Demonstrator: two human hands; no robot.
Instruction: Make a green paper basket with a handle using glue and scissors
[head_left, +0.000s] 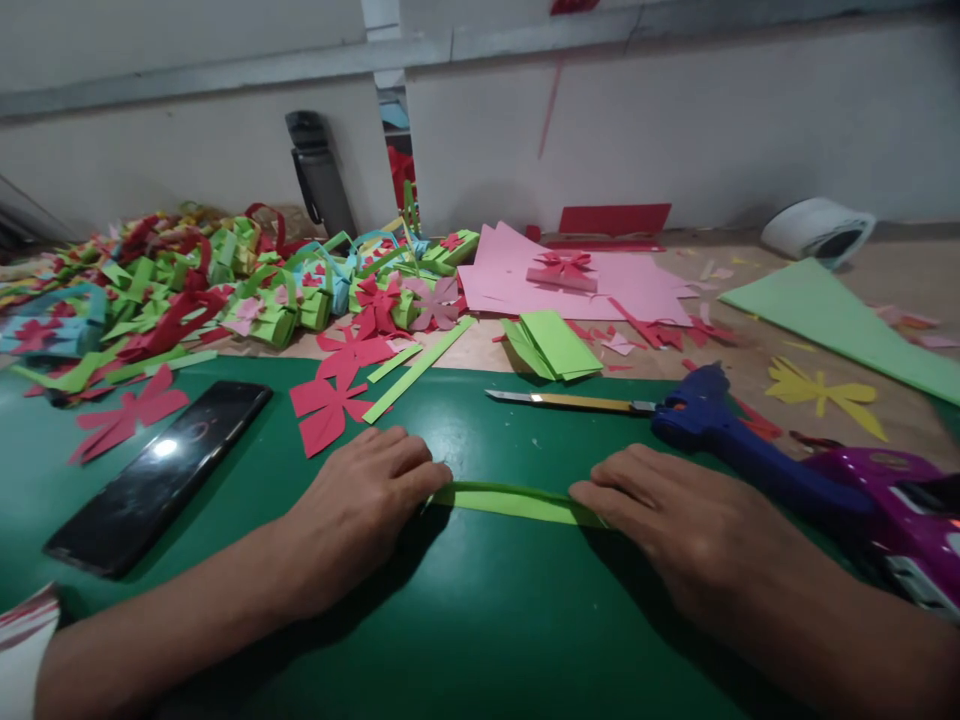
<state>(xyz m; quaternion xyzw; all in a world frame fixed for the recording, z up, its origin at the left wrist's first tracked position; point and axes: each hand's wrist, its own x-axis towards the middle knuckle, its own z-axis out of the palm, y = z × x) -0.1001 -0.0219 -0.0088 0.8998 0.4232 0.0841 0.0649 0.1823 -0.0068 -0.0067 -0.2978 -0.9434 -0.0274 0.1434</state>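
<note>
Tabletop (pixel 465 640), near edge, on the green mat: green paper strip (pixel 517 500) lies flat between both hands. Left hand (pixel 360 515) and right hand (pixel 660 510) press its ends, fingers flat, gripping nothing. Judgement: keep pressure even and the edges aligned while creasing.

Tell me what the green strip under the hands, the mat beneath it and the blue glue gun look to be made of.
Strip: thin matte paper, creased lengthwise and lying flat. Mat: dark green with a soft sheen and scattered scuffs, probably a vinyl or rubber cutting mat. Glue gun: glossy moulded plastic, judging by its rounded, shiny body.
</note>
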